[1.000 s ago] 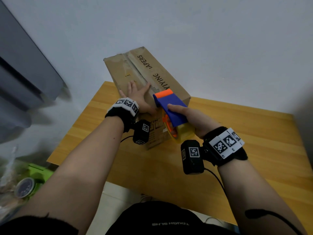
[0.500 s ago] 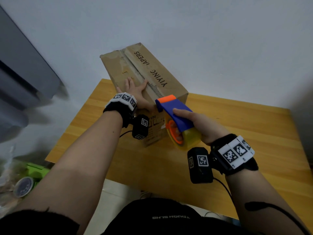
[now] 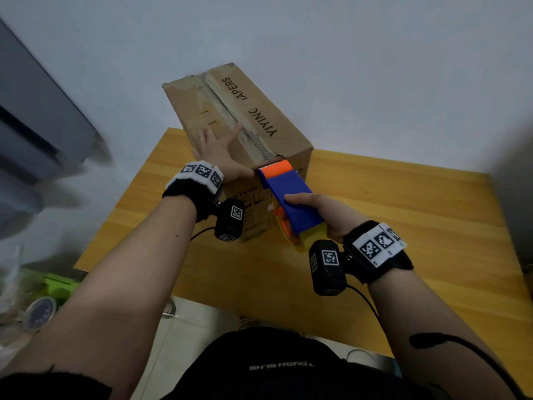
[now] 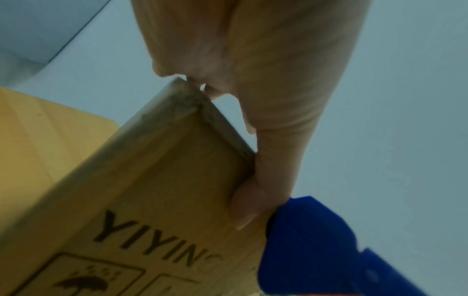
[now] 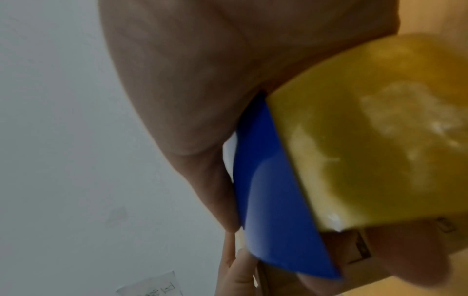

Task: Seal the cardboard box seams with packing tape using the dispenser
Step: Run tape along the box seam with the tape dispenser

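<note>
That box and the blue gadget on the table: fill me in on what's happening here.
A person is taping a cardboard box shut on a wooden table. The left hand lies flat on the box top beside the centre seam, steadying it. The right hand grips a blue and orange tape dispenser, whose orange end sits at the box's near top edge, in line with the seam.

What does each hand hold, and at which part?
The right hand grips the tape dispenser around its blue body. The left hand holds nothing; it presses flat on the cardboard box top.

Box on table (against the wall), dispenser at its near edge.
</note>
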